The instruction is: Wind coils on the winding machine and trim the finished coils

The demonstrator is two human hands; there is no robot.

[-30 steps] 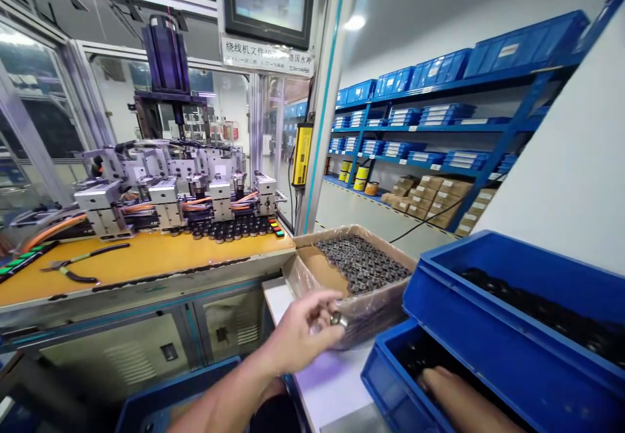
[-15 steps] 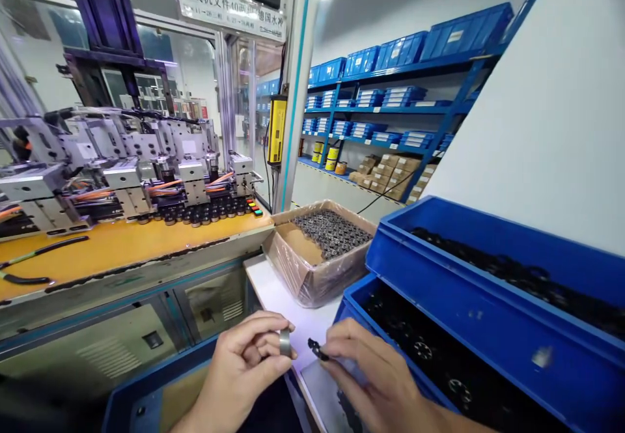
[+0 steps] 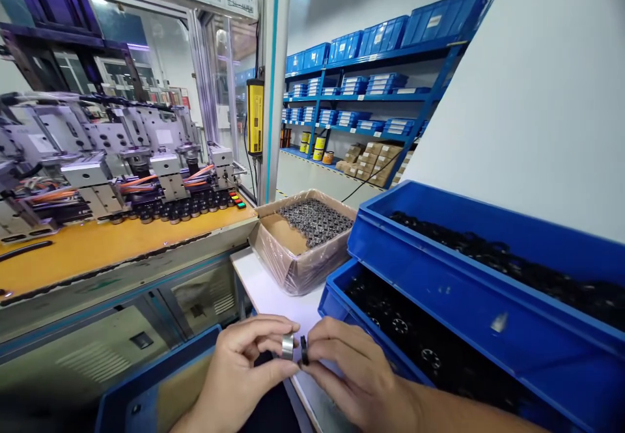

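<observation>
Between thumb and fingers, my left hand (image 3: 249, 364) pinches a short silvery metal ring (image 3: 288, 346). Just to its right, my right hand (image 3: 349, 371) grips a thin black plastic piece (image 3: 304, 350) by its edge, turned on end so that it faces the ring. A narrow gap shows between the two parts. Both hands are raised in front of the white table's (image 3: 258, 283) near edge. Close to my right hand stands a lower blue bin (image 3: 336, 283) with black ringed parts inside.
An upper blue bin (image 3: 439, 260) of black parts rests over the lower one. A plastic-lined carton (image 3: 293, 273) of small metal parts stands on the table. At left is a winding machine (image 3: 166, 179) with an orange worktop (image 3: 122, 244); a blue crate (image 3: 112, 387) sits below.
My right hand has moved left, bringing the black piece close to the metal ring and turning it upright. The camera view has shifted somewhat to the right.
</observation>
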